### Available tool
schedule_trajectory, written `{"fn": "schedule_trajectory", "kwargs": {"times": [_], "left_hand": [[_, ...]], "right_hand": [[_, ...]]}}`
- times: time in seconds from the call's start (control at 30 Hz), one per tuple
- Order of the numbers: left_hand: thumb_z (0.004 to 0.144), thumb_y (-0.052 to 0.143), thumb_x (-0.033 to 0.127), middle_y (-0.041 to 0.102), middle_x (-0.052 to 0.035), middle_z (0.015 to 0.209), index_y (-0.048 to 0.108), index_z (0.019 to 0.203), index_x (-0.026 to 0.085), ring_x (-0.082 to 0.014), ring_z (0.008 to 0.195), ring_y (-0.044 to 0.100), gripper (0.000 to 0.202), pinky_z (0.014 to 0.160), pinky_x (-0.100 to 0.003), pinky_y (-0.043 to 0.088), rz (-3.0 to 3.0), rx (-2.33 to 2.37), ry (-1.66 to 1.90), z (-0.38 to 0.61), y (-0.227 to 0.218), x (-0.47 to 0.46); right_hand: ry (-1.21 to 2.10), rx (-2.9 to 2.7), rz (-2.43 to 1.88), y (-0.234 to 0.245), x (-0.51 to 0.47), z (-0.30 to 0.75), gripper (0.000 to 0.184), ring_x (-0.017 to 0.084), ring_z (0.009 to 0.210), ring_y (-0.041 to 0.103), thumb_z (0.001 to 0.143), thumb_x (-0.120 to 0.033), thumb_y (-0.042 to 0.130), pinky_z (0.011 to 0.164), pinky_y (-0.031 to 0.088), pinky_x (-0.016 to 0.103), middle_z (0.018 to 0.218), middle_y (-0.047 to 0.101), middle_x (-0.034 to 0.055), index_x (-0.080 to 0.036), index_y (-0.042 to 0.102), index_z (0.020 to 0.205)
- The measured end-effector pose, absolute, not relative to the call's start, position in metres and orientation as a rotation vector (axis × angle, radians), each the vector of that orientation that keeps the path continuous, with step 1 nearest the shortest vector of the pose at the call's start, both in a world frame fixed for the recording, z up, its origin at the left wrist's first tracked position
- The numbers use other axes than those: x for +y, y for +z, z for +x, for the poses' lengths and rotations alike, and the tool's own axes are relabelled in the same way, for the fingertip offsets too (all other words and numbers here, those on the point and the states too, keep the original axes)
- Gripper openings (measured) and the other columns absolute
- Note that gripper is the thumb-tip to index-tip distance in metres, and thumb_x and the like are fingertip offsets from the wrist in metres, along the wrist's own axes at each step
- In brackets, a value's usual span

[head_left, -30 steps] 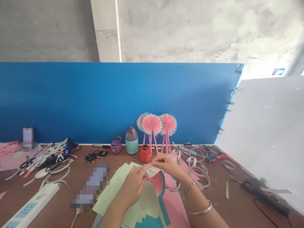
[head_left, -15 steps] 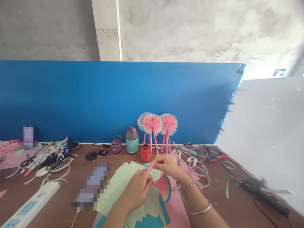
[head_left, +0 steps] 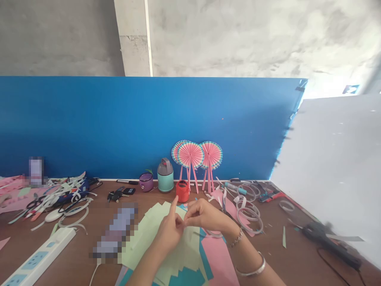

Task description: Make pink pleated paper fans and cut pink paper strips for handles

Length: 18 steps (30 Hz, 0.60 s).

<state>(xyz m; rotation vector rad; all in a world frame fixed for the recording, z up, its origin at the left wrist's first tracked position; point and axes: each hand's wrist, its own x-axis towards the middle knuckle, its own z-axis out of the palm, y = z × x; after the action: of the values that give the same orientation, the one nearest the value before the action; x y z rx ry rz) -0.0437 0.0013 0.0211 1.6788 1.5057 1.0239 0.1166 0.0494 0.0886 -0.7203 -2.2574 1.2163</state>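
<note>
My left hand [head_left: 169, 229] and my right hand [head_left: 204, 216] meet at the table's middle, fingertips pinched together over a stack of light green paper sheets [head_left: 143, 238]. My left index finger sticks up; the other fingers are closed. What the fingers pinch is hidden between them. The pink pleated fan does not show. A pink sheet [head_left: 222, 258] and teal paper [head_left: 187, 278] lie under my wrists. Three finished pink paper fans [head_left: 190, 155] stand against the blue partition [head_left: 119, 127] behind.
A red pot [head_left: 182, 191], teal bottle [head_left: 165, 176] and purple cup [head_left: 145, 182] stand at the back. Tape rings [head_left: 250, 214] and a glue gun [head_left: 330, 240] lie to the right. On the left lie a power strip [head_left: 38, 260], scissors [head_left: 32, 206] and paper strips.
The half-open pink fan that hung between my hands has gone out of sight. Both hands have dropped lower and closed together, and my left index finger now points up.
</note>
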Motion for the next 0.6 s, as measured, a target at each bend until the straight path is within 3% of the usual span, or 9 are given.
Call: {"fn": "schedule_trajectory", "kwargs": {"times": [0.13, 0.27, 0.6], "left_hand": [[0.079, 0.042, 0.009, 0.06, -0.0005, 0.082, 0.0, 0.145, 0.027, -0.0166, 0.079, 0.053, 0.08, 0.077, -0.031, 0.039, 1.913, 1.372, 0.934, -0.041, 0.023, -0.006], [0.08, 0.041, 0.009, 0.06, -0.0012, 0.087, 0.002, 0.144, 0.029, -0.018, 0.087, 0.05, 0.078, 0.084, -0.033, 0.037, 2.023, 1.333, 0.89, -0.041, 0.029, -0.01], [0.084, 0.043, 0.016, 0.061, -0.0008, 0.085, 0.011, 0.144, 0.029, -0.0163, 0.084, 0.052, 0.069, 0.083, -0.033, 0.04, 1.952, 1.199, 1.01, -0.045, 0.041, -0.015]], "right_hand": [[1.225, -2.122, -0.752, 0.08, 0.06, 0.117, 0.011, 0.01, 0.059, 0.046, 0.07, -0.023, 0.065, 0.054, 0.036, 0.022, 0.063, 0.054, -0.0003, -0.016, 0.072, 0.065], [1.172, -2.035, -0.772, 0.072, 0.074, 0.12, 0.019, 0.01, 0.057, 0.043, 0.071, -0.031, 0.067, 0.052, 0.034, 0.022, 0.06, 0.05, -0.0009, -0.014, 0.07, 0.062], [1.362, -1.862, -0.894, 0.061, 0.088, 0.135, 0.023, 0.009, 0.054, 0.041, 0.063, -0.036, 0.071, 0.053, 0.034, 0.023, 0.054, 0.053, -0.0024, -0.014, 0.068, 0.058]]}}
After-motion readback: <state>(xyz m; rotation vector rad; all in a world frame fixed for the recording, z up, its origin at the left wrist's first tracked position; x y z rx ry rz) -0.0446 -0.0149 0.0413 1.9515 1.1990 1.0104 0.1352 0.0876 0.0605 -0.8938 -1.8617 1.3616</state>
